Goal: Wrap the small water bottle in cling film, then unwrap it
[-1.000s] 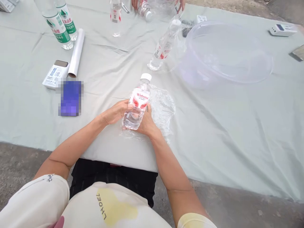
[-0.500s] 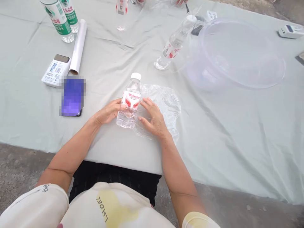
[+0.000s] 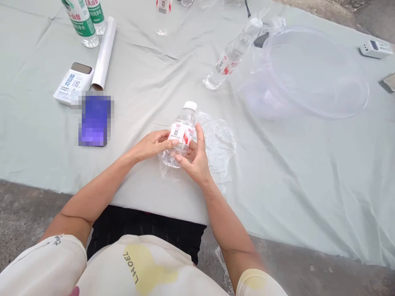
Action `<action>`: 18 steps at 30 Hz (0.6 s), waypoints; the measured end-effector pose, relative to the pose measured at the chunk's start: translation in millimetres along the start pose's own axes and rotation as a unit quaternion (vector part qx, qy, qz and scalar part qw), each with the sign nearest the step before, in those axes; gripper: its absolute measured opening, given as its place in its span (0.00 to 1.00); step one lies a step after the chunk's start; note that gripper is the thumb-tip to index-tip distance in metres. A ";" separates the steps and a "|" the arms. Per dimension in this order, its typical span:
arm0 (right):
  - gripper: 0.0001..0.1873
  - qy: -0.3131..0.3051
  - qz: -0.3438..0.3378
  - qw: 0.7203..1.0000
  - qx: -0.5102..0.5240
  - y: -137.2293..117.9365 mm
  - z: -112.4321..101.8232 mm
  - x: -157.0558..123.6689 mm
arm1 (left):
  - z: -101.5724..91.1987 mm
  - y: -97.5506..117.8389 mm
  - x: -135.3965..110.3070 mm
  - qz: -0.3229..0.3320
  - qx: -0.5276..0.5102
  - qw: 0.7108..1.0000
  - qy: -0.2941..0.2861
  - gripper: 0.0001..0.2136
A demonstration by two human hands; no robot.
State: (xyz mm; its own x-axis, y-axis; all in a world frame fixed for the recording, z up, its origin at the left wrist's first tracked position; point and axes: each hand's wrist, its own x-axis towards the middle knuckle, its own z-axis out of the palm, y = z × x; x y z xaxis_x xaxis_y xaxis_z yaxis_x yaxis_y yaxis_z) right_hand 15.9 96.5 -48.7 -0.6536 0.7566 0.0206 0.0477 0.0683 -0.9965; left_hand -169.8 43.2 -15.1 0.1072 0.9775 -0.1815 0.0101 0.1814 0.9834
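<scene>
Left hand [image 3: 151,146] has its grip closed on the small water bottle [image 3: 182,135] from about 9 o'clock, and right hand [image 3: 196,158] grips the bottle's lower half from about 4 o'clock, thumb raised; bottle tilted, white cap near 12 o'clock, QR label up. Crumpled clear plastic sheet [image 3: 220,144] lies under and right of the hands on the cloth-covered table [image 3: 277,185]. Clear plastic basin [image 3: 311,74] sits at 2 o'clock beside a lying bottle [image 3: 234,53]; cling film roll [image 3: 104,53] and white box [image 3: 72,82] at 10 o'clock.
</scene>
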 end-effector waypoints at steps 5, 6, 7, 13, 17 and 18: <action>0.58 -0.023 0.019 0.997 0.072 -11.9 -32.5 4.2 | -6.5 -7.4 1.6 -0.050 -0.048 0.996 0.050 0.25; 0.59 -0.039 0.028 0.996 0.081 -14.6 -40.8 2.4 | -7.0 -8.8 2.0 -0.060 -0.059 0.994 0.065 0.25; 0.60 -0.061 0.042 0.993 0.089 -17.3 -48.4 -0.4 | -7.3 -9.8 2.3 -0.066 -0.069 0.993 0.074 0.24; 0.54 -0.226 0.144 0.956 0.120 -25.6 -69.3 -15.4 | -9.0 -13.7 4.6 -0.077 -0.116 0.988 0.070 0.26; 0.49 -0.198 0.162 0.964 0.078 -23.9 -65.5 -7.3 | -10.1 -15.3 6.4 -0.082 -0.125 0.984 0.092 0.25; 0.48 -0.182 0.166 0.967 0.064 -23.0 -63.6 -4.7 | -10.0 -15.3 6.4 -0.080 -0.122 0.985 0.091 0.25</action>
State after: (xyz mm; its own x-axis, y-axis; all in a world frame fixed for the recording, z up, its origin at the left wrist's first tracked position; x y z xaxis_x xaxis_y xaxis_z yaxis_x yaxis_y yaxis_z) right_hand 65.9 132.7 -20.7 -0.8424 0.4418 -0.3084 0.2220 -0.2368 -0.9458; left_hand -179.2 47.8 -31.4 -0.0559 0.9333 -0.3547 -0.2289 0.3338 0.9144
